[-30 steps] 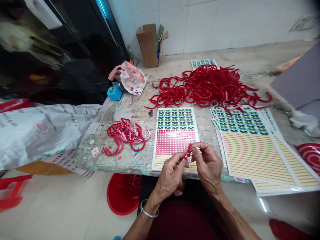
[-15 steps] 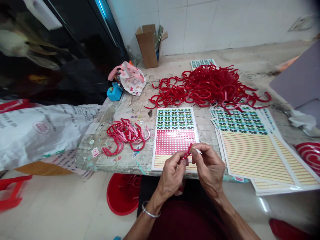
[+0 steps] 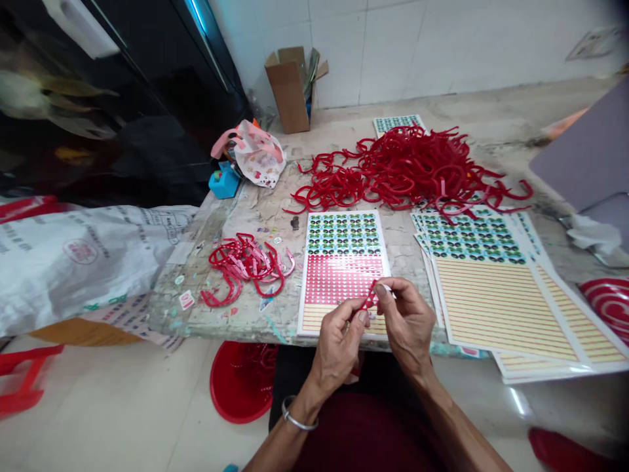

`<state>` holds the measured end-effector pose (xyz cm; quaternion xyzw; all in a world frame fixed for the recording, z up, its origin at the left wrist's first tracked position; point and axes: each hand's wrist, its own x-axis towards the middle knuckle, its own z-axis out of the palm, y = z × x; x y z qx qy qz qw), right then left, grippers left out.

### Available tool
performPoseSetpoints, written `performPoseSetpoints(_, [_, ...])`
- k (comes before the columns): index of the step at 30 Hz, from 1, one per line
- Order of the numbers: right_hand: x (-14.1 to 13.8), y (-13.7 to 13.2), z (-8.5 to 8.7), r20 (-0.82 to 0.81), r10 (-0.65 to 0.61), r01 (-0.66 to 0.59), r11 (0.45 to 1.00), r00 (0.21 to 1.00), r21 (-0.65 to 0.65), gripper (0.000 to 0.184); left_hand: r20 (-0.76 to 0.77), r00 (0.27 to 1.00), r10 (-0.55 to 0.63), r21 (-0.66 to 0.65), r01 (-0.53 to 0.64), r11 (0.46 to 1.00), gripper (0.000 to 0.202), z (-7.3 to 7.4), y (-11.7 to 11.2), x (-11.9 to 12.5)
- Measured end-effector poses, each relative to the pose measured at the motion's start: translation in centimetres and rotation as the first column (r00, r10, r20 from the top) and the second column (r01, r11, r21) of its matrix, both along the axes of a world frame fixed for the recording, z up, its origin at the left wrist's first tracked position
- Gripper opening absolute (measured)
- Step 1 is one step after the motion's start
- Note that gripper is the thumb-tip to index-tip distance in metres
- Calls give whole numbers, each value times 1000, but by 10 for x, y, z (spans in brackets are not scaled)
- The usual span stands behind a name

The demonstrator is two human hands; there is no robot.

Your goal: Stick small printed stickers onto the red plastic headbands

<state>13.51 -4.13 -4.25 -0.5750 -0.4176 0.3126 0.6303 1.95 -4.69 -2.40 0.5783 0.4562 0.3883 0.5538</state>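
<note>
The left hand (image 3: 338, 347) and right hand (image 3: 407, 321) are close together, both pinching a small red plastic piece (image 3: 369, 297) between fingers and thumbs; the piece sits just above a printed sheet (image 3: 344, 262), held clear of it, and the hands hide part of it; a metal bangle (image 3: 299, 415) circles the left wrist; the sheet lies flat on a worn stone table (image 3: 265, 210), with rows of green and black shapes at the top, a red-and-pink band in the middle and yellow stripes at the bottom; beyond it, a large heap of curved red plastic pieces (image 3: 403, 170) lies tangled; left of the sheet is a smaller tangle (image 3: 246, 265), its red pieces carrying pink strips; right of the sheet is a stack of similar sheets (image 3: 491, 295), overhanging the table edge, with the heap's near edge resting on it; a further sheet (image 3: 398, 122) lies partly under the far side of the heap; a printed plastic bag (image 3: 260, 154), a blue object (image 3: 223, 183) and a cardboard box (image 3: 287, 88) stand toward the back; a white woven sack (image 3: 73, 262) lies at the left; a red basin (image 3: 240, 387) sits on the floor below the table edge
</note>
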Motion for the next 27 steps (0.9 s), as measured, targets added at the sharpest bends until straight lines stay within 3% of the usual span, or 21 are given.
performPoseSetpoints(17, [-1, -3, -4, -32, 48, -47, 999, 998, 27, 6, 147, 973, 179, -158, -156, 975, 10, -3, -2, 10])
performPoseSetpoints(27, [-4, -3, -5, -92, 65, -59, 996, 994, 67, 3, 157, 957, 243, -164, -217, 962, 16, -2, -1, 15])
